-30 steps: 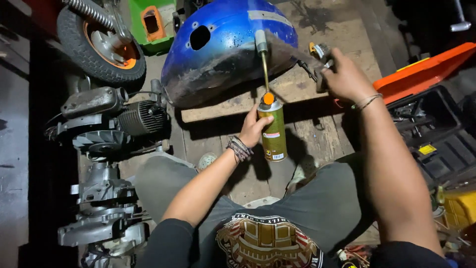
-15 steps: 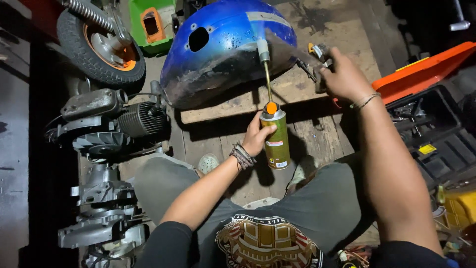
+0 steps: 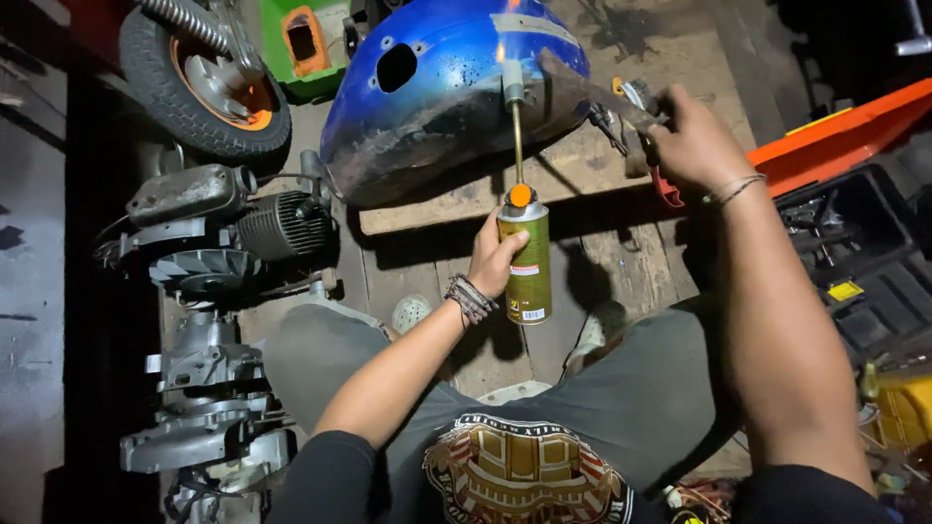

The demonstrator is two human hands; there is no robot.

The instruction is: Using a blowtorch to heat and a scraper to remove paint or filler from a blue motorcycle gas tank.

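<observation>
While the left hand point(image 3: 493, 262) is gripping the olive-green gas canister point(image 3: 526, 262) upright, fingers wrapped around its side and thumb lying near the orange collar, the thin torch tube point(image 3: 516, 136) is reaching up to the blue fuel tank point(image 3: 442, 87), and a small flame is burning at the nozzle against the shell. The tank is resting tilted on a wooden plank point(image 3: 544, 175) over the plank floor. Its lower flank is looking scorched and bare grey, while the upper surface is keeping its blue paint, so heating appears partly done with much coated area left. The right hand point(image 3: 694, 146) is extending forward, arm nearly straight, fingers curled around red-handled pliers point(image 3: 646, 146) clamped at the tank's rear edge. An engine block point(image 3: 223, 228) is lying to the left.
</observation>
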